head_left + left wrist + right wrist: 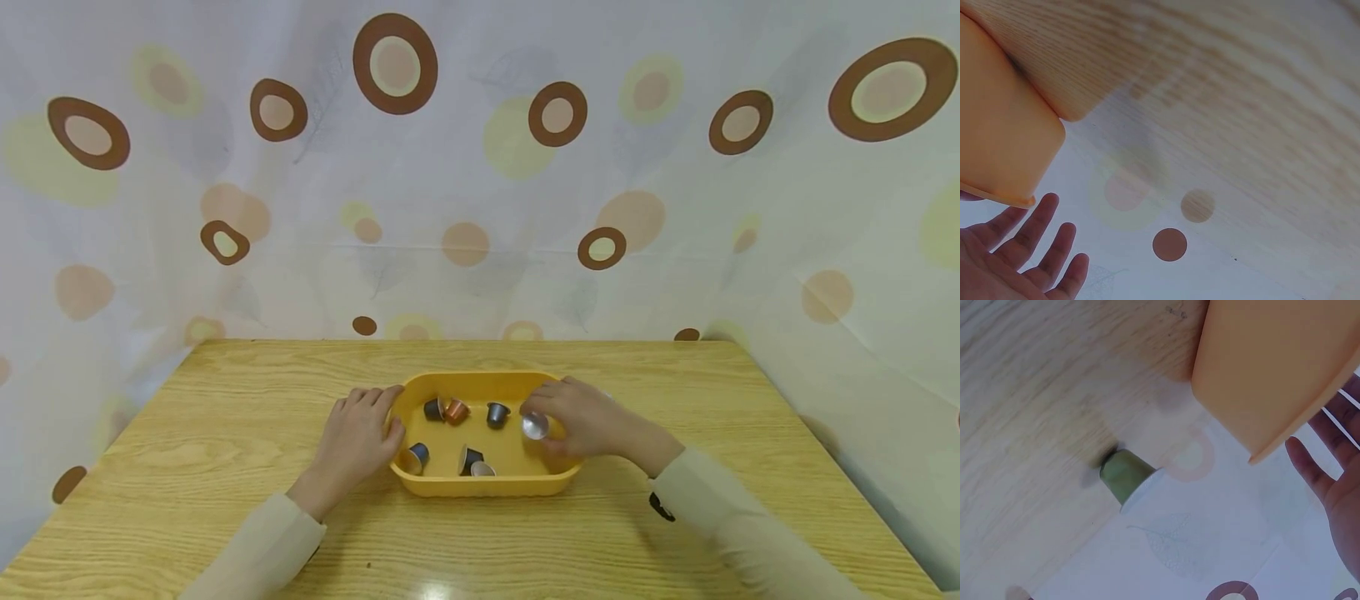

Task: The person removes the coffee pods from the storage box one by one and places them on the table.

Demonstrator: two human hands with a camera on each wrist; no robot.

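Observation:
A yellow plastic tray [487, 486] stands on the wooden table with several coffee capsules inside, among them an orange capsule [456, 411], a dark grey capsule [497, 415] and a blue capsule [418, 453]. At its left end my left hand [360, 437] touches the rim, fingers loosely extended and spread in the left wrist view. Over the right end, my right hand [577, 417] pinches a coffee capsule [535, 426] between thumb and fingers, its silvery lid facing up toward the head camera. The right wrist view shows this hand beyond the tray wall, with the held capsule hidden.
Outside the tray on the right, a green capsule [1127, 477] lies on its side on the table. The wooden table [262, 400] reaches back to a patterned cloth [465, 167], which also hangs along both sides.

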